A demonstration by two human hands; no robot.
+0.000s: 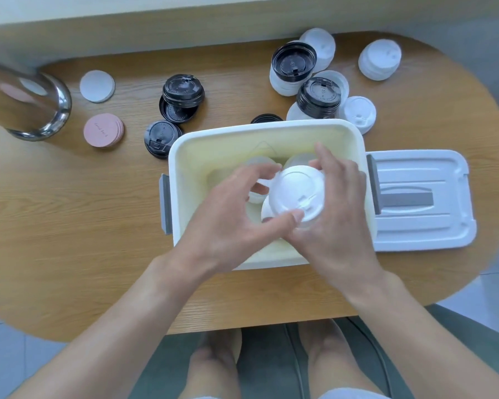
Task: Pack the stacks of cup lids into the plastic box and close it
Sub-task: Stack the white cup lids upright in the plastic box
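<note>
A: Holding that white stack (296, 194) between both hands over the open box (267, 131), are you worried about it?

B: A little. You have your left hand (236, 223) curled round its near-left side, thumb on the rim, and your right hand (336, 203) wrapped round its right side. I judge these lids to be very light, thin and springy, and smooth enough that a nested stack can slide apart or fan out if you squeeze only the top one.

A: So where do you take hold?

B: Keep your fingers down the sides of the stack, as now, not just on the top lid, and press gently, since hard pressure would probably buckle the rims.

A: What is already in the box?

B: You can see pale lids under your hands, at least three, though blur and your fingers hide the exact count.

A: And what is left on the table (69, 226)?

B: Left of the box you have three black lids or short black stacks (173, 110); a fourth black one (267, 118) peeks over the far rim. On the far right I count two black-topped stacks (306, 82) and roughly four white ones (379, 60), overlapping, so that number is unsure.

A: Anything else?

B: One box cover (421, 203) lies flat just right of the box. You also have one pink pile of discs (103, 130), one white disc (97, 86) and one glass jar (26, 102).
</note>
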